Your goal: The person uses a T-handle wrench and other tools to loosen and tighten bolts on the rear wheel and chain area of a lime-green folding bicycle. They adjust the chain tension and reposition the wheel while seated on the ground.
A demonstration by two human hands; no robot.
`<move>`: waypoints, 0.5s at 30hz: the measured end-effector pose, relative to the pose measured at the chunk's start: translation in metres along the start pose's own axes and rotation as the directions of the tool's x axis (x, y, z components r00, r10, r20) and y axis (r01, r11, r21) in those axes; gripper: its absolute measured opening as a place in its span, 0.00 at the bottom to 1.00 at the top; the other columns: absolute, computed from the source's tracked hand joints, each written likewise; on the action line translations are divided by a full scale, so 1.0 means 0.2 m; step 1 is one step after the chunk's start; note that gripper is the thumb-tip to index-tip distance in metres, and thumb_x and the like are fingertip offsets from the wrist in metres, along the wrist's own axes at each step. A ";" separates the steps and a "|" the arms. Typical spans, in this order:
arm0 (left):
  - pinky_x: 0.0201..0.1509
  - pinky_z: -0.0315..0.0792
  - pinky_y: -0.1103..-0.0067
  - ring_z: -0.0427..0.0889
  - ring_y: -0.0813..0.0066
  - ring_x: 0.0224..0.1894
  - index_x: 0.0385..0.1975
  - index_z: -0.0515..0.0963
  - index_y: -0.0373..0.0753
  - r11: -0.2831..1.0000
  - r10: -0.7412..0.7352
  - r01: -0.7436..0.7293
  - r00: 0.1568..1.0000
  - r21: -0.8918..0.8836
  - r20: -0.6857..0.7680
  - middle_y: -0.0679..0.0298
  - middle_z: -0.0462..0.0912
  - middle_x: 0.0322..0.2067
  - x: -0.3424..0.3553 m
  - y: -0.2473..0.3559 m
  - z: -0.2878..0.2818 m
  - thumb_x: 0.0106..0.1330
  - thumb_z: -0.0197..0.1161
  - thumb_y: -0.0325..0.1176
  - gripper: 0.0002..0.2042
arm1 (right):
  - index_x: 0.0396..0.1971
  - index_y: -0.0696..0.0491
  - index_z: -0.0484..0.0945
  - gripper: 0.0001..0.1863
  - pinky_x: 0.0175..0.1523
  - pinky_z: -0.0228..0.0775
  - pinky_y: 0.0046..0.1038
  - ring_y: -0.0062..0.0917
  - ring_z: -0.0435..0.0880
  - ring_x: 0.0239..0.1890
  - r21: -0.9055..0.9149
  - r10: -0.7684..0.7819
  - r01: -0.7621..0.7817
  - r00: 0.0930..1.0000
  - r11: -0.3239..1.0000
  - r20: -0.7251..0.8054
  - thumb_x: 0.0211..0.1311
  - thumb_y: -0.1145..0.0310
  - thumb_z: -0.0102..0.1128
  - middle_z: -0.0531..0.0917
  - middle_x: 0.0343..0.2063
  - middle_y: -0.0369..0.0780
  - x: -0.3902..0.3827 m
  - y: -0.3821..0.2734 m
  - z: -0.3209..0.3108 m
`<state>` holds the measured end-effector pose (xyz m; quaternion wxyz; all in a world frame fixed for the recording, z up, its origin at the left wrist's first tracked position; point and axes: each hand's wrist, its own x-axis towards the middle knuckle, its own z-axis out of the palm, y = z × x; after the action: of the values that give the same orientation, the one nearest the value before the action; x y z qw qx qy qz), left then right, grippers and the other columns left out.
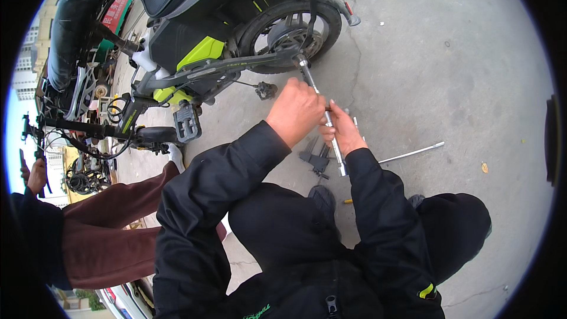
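Observation:
A long silver socket wrench (338, 149) slants from the rear axle end of a scooter's dark swing arm (236, 66) toward me. Its far end meets the axle area at the rear wheel (322, 29); whether it sits on a nut is too small to tell. My left hand (295, 112) is closed around the upper part of the bar. Just below it, my right hand (344, 129) grips the same bar with curled fingers, thumb pointing up. The wrench's near end sticks out free below the right hand.
The black and lime-green electric scooter (201, 53) stands at the upper left. Dark tools (316, 156) and a thin metal rod (413, 152) lie on the concrete near my feet. At left stands another person in maroon trousers (112, 224), one hand (38, 176) at the handlebar.

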<state>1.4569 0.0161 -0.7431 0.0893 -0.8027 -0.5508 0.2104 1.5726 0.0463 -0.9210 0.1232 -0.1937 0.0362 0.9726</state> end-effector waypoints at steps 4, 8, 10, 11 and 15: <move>0.39 0.72 0.69 0.80 0.64 0.33 0.28 0.75 0.41 0.994 -0.021 0.022 1.000 -0.104 0.003 0.62 0.78 0.27 -0.10 -0.09 0.14 0.56 0.59 0.29 0.03 | 0.39 0.48 0.72 0.20 0.17 0.50 0.15 0.12 0.59 0.14 -0.115 -0.087 0.079 0.994 0.990 -0.070 0.70 0.44 0.46 0.71 0.22 0.30 0.02 0.03 0.01; 0.45 0.73 0.63 0.81 0.55 0.41 0.43 0.77 0.36 0.832 -0.145 0.165 0.986 -0.530 0.080 0.54 0.81 0.39 -0.42 -0.02 0.58 0.59 0.58 0.29 0.13 | 0.45 0.50 0.74 0.19 0.21 0.64 0.28 0.26 0.74 0.18 -0.861 -0.607 0.124 0.758 0.494 -0.239 0.67 0.50 0.53 0.77 0.25 0.39 0.00 0.06 0.11; 0.47 0.73 0.62 0.81 0.53 0.44 0.49 0.77 0.39 0.818 0.055 0.046 0.986 -0.573 0.158 0.52 0.81 0.43 -0.49 0.01 0.80 0.61 0.57 0.31 0.16 | 0.50 0.51 0.73 0.21 0.26 0.72 0.36 0.36 0.81 0.22 -0.947 -0.819 -0.157 0.554 -0.281 0.151 0.65 0.53 0.56 0.80 0.27 0.45 -0.03 0.09 0.16; 0.47 0.73 0.62 0.80 0.52 0.44 0.50 0.77 0.40 0.840 0.169 0.056 0.918 -0.540 0.359 0.52 0.81 0.44 -0.48 0.01 0.88 0.62 0.57 0.32 0.16 | 0.53 0.51 0.72 0.22 0.29 0.73 0.39 0.40 0.82 0.24 -0.918 -0.818 -0.201 0.545 -0.342 0.185 0.64 0.54 0.57 0.80 0.28 0.47 -0.04 0.10 0.19; 0.47 0.73 0.62 0.80 0.51 0.43 0.51 0.77 0.43 0.685 0.002 0.275 0.926 -0.675 0.378 0.53 0.82 0.41 -0.38 -0.03 0.91 0.63 0.56 0.36 0.16 | 0.62 0.49 0.68 0.30 0.35 0.75 0.42 0.47 0.82 0.29 -0.842 -0.783 -0.284 0.577 -0.458 0.232 0.61 0.57 0.61 0.81 0.31 0.50 -0.12 0.10 0.21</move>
<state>1.3493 -0.0686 -0.8845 -0.3140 -0.6787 -0.6547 0.1105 1.5740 0.0270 -0.8724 0.1886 -0.5130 -0.7773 0.3116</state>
